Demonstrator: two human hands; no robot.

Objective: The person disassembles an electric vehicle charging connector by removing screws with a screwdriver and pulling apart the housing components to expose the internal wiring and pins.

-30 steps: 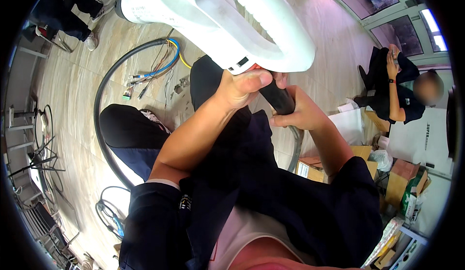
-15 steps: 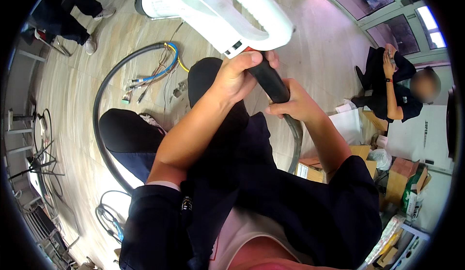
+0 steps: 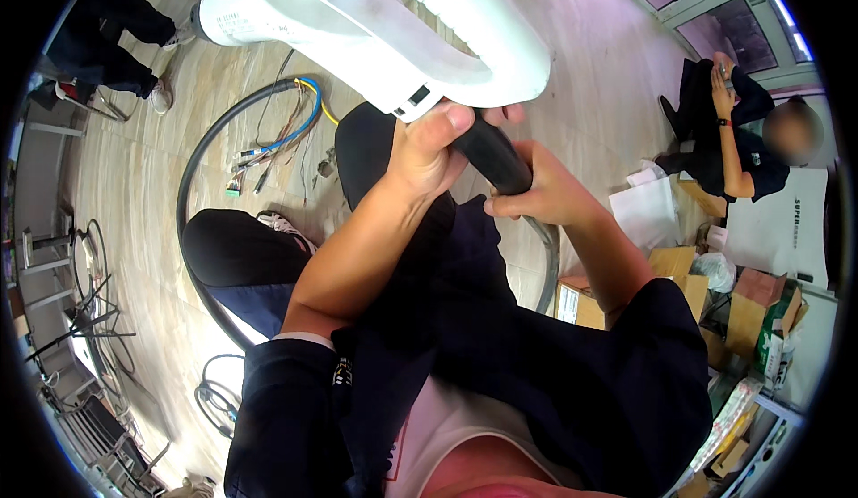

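A white, pistol-shaped EV charging gun (image 3: 357, 46) with a looped handle hangs in front of me, its dark round nose pointing up and left. Out of its lower end comes a thick black cable sleeve (image 3: 497, 156). My left hand (image 3: 427, 145) is closed round the sleeve's top, right beneath the white housing, thumb along the front. Lower down, my right hand (image 3: 545, 187) grips the same sleeve, its thumb across it. From there the black cable (image 3: 547, 270) runs down past my side. Both palms and some fingertips are hidden.
On the floor, a black cable loop (image 3: 186, 176) ends in blue, yellow and brown wires with small connectors (image 3: 259, 154). Cardboard boxes (image 3: 751, 315) crowd the right side, near a seated person (image 3: 737, 140). Another person's legs (image 3: 125, 42) show upper left. Metal racks (image 3: 45, 248) line the left.
The charging gun has shifted left and looks larger, with its nose swung farther left. Both hands keep their hold on the sleeve and have barely moved.
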